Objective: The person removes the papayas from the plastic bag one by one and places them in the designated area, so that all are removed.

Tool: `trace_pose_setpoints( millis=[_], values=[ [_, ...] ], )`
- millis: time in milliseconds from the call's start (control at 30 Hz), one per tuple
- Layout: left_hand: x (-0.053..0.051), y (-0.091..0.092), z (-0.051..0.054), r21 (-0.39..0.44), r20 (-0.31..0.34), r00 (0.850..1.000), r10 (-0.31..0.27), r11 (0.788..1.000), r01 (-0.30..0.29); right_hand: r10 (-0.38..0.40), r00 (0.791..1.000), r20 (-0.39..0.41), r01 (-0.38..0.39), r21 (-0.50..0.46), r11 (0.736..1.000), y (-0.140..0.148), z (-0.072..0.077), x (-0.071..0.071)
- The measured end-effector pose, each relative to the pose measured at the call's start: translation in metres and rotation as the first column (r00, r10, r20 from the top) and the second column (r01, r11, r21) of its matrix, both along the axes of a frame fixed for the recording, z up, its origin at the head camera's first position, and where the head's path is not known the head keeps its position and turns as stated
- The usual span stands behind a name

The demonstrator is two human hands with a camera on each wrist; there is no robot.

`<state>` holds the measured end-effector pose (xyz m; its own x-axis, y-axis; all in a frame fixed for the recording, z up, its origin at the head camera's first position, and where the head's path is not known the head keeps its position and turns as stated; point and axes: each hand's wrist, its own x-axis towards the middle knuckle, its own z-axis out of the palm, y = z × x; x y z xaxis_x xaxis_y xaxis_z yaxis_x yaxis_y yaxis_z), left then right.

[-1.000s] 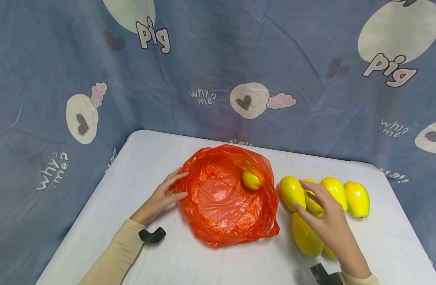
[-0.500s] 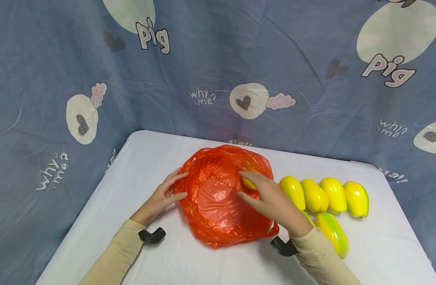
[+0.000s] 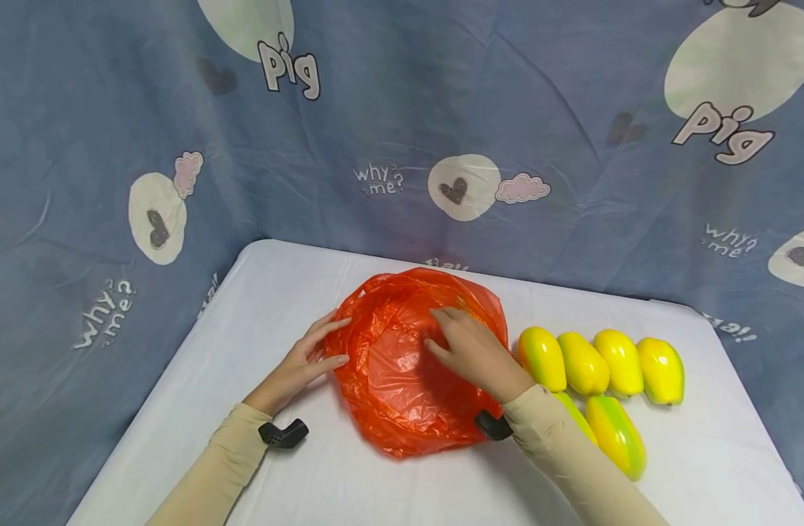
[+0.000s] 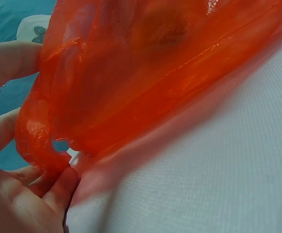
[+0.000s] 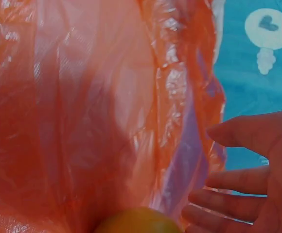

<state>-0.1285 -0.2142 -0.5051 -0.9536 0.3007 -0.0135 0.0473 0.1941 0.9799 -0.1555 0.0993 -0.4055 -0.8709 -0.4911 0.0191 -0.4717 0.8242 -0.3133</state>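
A red plastic bag (image 3: 408,398) sits on the table with its mouth spread wide. My left hand (image 3: 303,369) holds the bag's left rim; in the left wrist view, thumb and forefinger pass behind the film while the lower fingers curl in front of it. My right hand (image 3: 477,354) reaches into the bag's right side, fingers loosely bent with nothing visible between them. In the right wrist view a yellow mango (image 5: 138,222) lies in the bag beside the fingertips; the head view hides it behind the hand.
Right of the bag, several yellow-green mangoes (image 3: 618,361) lie in a back row. Nearer, another mango (image 3: 615,438) lies beside one mostly hidden by the right sleeve (image 3: 566,449). A white cloth covers the table (image 3: 296,489); a printed blue curtain (image 3: 349,102) hangs behind.
My right hand has moved left from above the mangoes on the table into the bag, its fingers now lower and over the mango there. The left hand stays at the rim.
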Motion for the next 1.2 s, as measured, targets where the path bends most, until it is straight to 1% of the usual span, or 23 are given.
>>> trace_pose_setpoints(
  millis=[100, 200, 367, 500, 600, 667, 867, 933, 1033, 1200],
  values=[
    [0.000, 0.000, 0.001, -0.005, 0.001, 1.000, 0.001, 1.000, -0.001, -0.007, 0.999, -0.036, 0.009, 0.037, 0.999, 0.000, -0.003, -0.004],
    [0.001, 0.001, 0.002, -0.005, 0.007, 1.000, 0.004, 1.000, -0.004, -0.025, 0.995, -0.092, 0.033, 0.086, 0.996, -0.001, -0.005, -0.006],
    [0.002, 0.000, 0.002, 0.000, 0.012, 1.000, 0.007, 1.000, -0.007, -0.097, 0.979, -0.179, 0.122, 0.135, 0.983, -0.004, -0.007, -0.008],
    [0.001, 0.000, 0.001, -0.003, 0.002, 1.000, 0.003, 1.000, -0.003, -0.164, 0.966, -0.201, 0.193, 0.134, 0.972, -0.005, -0.008, -0.009],
    [0.000, 0.000, 0.000, 0.001, -0.011, 1.000, 0.000, 1.000, 0.000, -0.195, 0.962, -0.191, 0.222, 0.133, 0.966, -0.004, -0.008, -0.009],
    [0.000, 0.000, -0.001, 0.000, -0.018, 1.000, 0.000, 1.000, 0.000, -0.200, 0.962, -0.185, 0.227, 0.134, 0.965, -0.003, -0.009, -0.011],
    [0.000, 0.000, -0.001, -0.003, -0.017, 1.000, 0.002, 1.000, -0.002, -0.186, 0.962, -0.200, 0.211, 0.114, 0.971, 0.003, -0.012, -0.017],
    [0.000, 0.000, -0.001, -0.004, -0.016, 1.000, 0.003, 1.000, -0.003, -0.185, 0.963, -0.196, 0.206, 0.095, 0.974, 0.005, -0.013, -0.019],
    [0.000, 0.000, -0.001, -0.014, -0.019, 1.000, 0.002, 1.000, -0.002, -0.200, 0.969, -0.147, 0.209, 0.050, 0.977, 0.008, -0.015, -0.021],
    [0.000, 0.000, -0.001, -0.008, -0.023, 1.000, -0.001, 1.000, 0.001, -0.213, 0.977, -0.023, 0.211, -0.054, 0.976, 0.010, -0.018, -0.023]
  ],
)
